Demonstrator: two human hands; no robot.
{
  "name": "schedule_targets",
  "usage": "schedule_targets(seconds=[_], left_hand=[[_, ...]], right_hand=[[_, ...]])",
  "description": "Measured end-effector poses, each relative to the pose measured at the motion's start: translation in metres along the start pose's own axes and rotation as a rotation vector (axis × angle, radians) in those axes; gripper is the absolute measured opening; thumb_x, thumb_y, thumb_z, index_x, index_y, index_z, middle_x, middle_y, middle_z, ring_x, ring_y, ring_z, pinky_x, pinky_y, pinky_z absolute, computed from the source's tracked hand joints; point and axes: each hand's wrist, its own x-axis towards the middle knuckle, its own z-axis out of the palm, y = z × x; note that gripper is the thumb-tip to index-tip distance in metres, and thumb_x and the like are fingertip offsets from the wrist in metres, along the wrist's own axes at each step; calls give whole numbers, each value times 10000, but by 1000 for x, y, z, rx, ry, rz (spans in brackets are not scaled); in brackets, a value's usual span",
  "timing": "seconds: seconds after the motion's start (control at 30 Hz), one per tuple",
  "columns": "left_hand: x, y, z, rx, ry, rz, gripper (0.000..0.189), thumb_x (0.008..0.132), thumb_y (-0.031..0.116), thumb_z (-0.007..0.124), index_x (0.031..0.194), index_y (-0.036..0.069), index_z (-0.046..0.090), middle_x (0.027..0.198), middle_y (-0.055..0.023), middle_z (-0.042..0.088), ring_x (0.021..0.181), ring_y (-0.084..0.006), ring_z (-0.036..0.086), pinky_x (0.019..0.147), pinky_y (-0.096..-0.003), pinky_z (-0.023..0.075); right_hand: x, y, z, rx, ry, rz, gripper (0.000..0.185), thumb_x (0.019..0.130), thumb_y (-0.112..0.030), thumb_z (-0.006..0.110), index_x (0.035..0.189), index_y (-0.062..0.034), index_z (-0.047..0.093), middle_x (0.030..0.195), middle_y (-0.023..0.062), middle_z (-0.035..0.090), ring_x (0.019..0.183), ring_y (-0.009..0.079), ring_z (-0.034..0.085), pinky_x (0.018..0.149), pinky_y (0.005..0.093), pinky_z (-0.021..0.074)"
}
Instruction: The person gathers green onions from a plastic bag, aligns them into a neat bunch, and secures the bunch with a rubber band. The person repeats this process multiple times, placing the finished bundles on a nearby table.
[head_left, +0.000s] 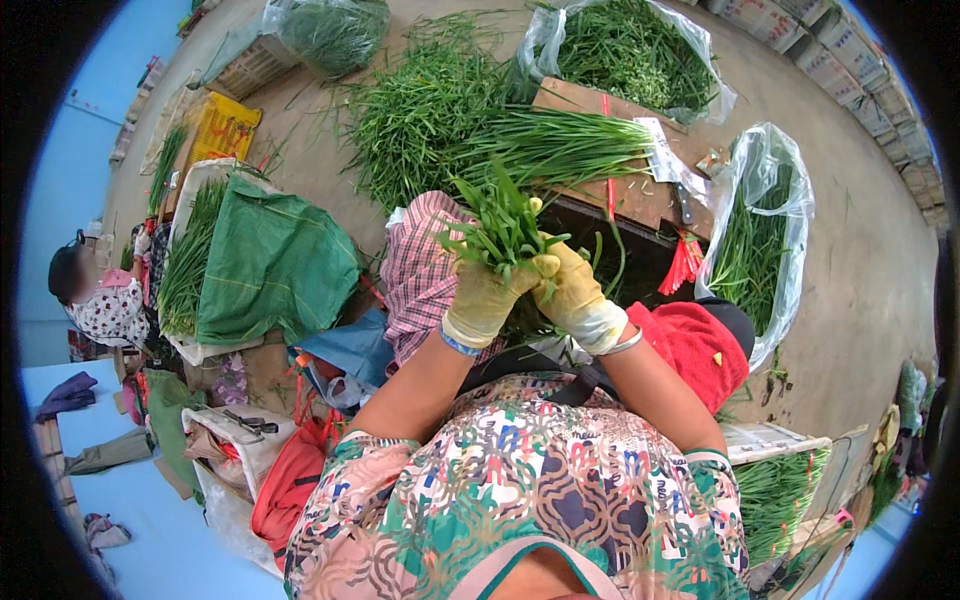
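A small bunch of leafy green stalks (499, 225) is held up in front of my lap, its broad leaf ends fanning away from me. My left hand (484, 296), in a yellowed work glove, grips it from the left. My right hand (570, 289), gloved the same way, closes round its right side with the fingers against the other hand. Just beyond lies a sheaf of long garlic chives (562, 142) on a low wooden bench (652, 202). A knife with a black handle (683, 202) rests at the bench's right end.
A heap of loose greens (420, 120) spreads left of the bench. Plastic bags of greens stand behind (637, 52) and right (757, 240). Red ties (681, 264) hang from the bench. Left are a green cloth-covered crate (277, 262) and a seated person (105, 292).
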Motion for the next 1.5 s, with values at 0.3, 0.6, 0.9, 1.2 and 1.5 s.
schedule_targets(seconds=[0.3,0.6,0.9,1.2,1.5], left_hand=[[-14,19,-57,1064,59,112,213,868,157,715,1055,65,670,1004,-71,680,932,-223,637,806,-380,501],[-13,51,-61,1461,-13,294,260,934,162,652,1173,69,610,1125,-108,647,977,-219,623,771,-337,518],[25,47,3,557,-626,137,232,892,73,679,1117,68,623,1079,-152,665,1140,-322,588,941,-432,491],[39,68,76,393,-333,-128,198,906,200,680,906,2,676,898,-93,683,873,-191,642,837,-330,515],[73,116,-8,542,434,27,313,890,303,714,932,-6,688,848,-121,706,727,-245,668,714,-369,572]], right_hand=[[5,-16,-55,-42,-150,23,556,835,-253,758,1332,-92,569,1287,164,614,1207,239,571,1021,345,443],[-55,54,-136,494,161,432,439,930,-46,646,1350,8,529,1343,90,578,1214,170,563,1029,292,450],[-56,-13,-148,624,84,167,409,979,-92,543,1366,36,504,1413,136,527,1237,238,561,1063,364,425],[-5,-48,-116,639,-169,-242,693,893,-272,705,1475,-48,401,1414,103,528,1300,185,484,1093,331,351],[8,16,-85,487,-666,655,664,984,-604,420,1319,-59,598,1210,86,667,1072,115,614,971,290,467]])
